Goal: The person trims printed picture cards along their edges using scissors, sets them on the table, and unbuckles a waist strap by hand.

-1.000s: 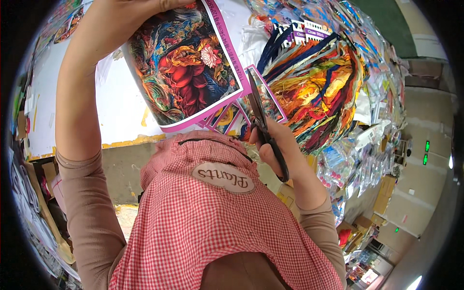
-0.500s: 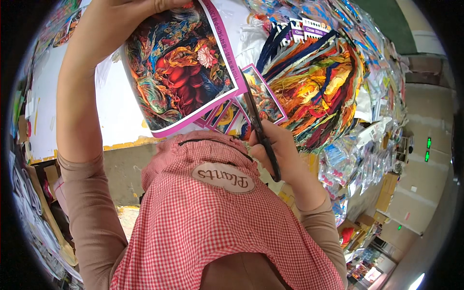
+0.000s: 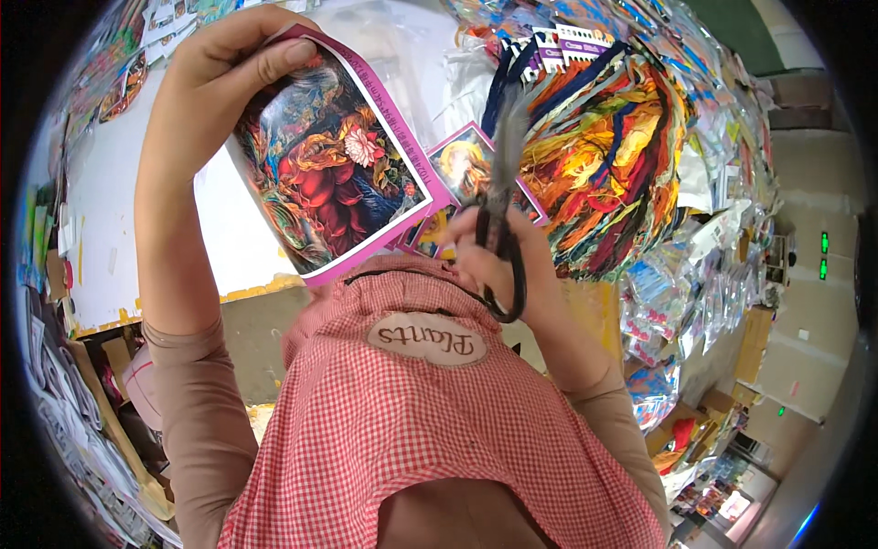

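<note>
Between the thumb and fingers of my left hand (image 3: 247, 73) is the upper edge of a glossy picture sheet (image 3: 338, 174) with a purple-pink border. It shows a dark, colourful figure and a pale flower, and it hangs tilted over the table. My right hand (image 3: 508, 261) grips a pair of black-handled scissors (image 3: 498, 206) by the handles; their blades point up and away from me and are smeared by motion. Behind the scissors lies a smaller purple-bordered picture card (image 3: 462, 165), partly hidden. More small cards (image 3: 425, 233) show beneath the sheet's lower right corner.
A large bundle of multicoloured thread (image 3: 613, 156) on punched white cards (image 3: 576, 50) lies to the right. Plastic-wrapped packets (image 3: 677, 284) fill the far right side. The white table (image 3: 110, 229) has a yellowed front edge close to my red checked apron (image 3: 421, 412).
The picture sheet has come lower and nearer with my left hand. The scissors have swung from alongside the sheet's right edge to pointing away, apart from it.
</note>
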`<action>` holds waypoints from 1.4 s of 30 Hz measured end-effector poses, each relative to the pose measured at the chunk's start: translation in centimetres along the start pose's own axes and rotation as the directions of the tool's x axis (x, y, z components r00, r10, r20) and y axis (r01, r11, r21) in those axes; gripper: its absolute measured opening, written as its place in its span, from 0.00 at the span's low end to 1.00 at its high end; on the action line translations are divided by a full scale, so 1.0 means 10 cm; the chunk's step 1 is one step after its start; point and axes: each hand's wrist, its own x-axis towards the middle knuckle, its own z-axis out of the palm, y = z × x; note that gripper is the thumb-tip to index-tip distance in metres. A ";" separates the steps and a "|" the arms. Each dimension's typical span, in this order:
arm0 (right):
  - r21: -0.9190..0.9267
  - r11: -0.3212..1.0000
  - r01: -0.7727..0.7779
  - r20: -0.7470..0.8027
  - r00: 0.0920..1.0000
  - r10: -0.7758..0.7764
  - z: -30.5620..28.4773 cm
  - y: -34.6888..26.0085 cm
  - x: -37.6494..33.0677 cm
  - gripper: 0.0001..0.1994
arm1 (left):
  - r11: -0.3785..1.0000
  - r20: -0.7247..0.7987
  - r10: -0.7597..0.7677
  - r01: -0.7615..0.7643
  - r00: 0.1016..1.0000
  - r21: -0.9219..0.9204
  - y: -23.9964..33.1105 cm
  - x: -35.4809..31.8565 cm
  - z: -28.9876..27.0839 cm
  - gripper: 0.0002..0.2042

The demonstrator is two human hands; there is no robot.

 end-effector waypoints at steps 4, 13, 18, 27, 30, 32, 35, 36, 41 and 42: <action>0.218 0.976 0.022 0.019 0.999 -0.027 0.07 -0.27 0.07 0.07 | 0.997 -0.028 0.022 -0.024 0.999 -0.074 0.03 -0.05 0.13 0.07; 0.254 0.960 0.117 -0.047 0.993 -0.109 0.14 -0.31 0.03 0.04 | 0.983 -0.003 -0.045 0.043 0.999 -0.179 -0.02 -0.11 0.22 0.08; 0.267 0.963 0.041 0.078 0.995 -0.064 0.04 -0.30 0.01 0.08 | 0.981 -0.028 -0.070 0.064 0.997 -0.184 -0.04 -0.13 0.24 0.08; 0.320 0.944 0.083 -0.077 0.995 -0.062 0.10 -0.27 0.02 0.15 | 0.981 -0.184 -0.034 -0.002 0.982 -0.195 0.11 -0.14 0.42 0.07; 0.358 0.905 0.230 -0.081 0.973 -0.215 0.01 0.07 0.19 0.20 | 0.928 -0.299 -0.171 0.051 0.939 -0.368 0.01 -0.16 0.49 0.08; 0.363 0.886 0.289 -0.235 0.949 -0.213 0.02 0.18 0.27 0.20 | 0.888 -0.284 -0.263 0.116 0.922 -0.446 0.06 -0.13 0.51 0.10; 0.289 0.875 0.388 -0.259 0.912 -0.319 -0.01 0.24 0.37 0.21 | 0.783 -0.295 -0.337 0.092 0.894 -0.615 -0.08 -0.09 0.55 0.11; 0.235 0.881 0.410 -0.259 0.900 -0.349 -0.01 0.25 0.40 0.22 | 0.792 -0.292 -0.319 0.084 0.902 -0.604 -0.08 -0.07 0.55 0.11; 0.033 0.956 0.290 -0.161 0.946 -0.282 0.06 0.25 0.45 0.19 | 0.608 -0.288 -0.407 0.022 0.867 -0.794 -0.07 -0.01 0.62 0.10; 0.040 0.953 0.301 -0.171 0.942 -0.290 0.05 0.23 0.46 0.19 | 0.580 -0.289 -0.406 0.000 0.867 -0.815 -0.15 -0.02 0.64 0.09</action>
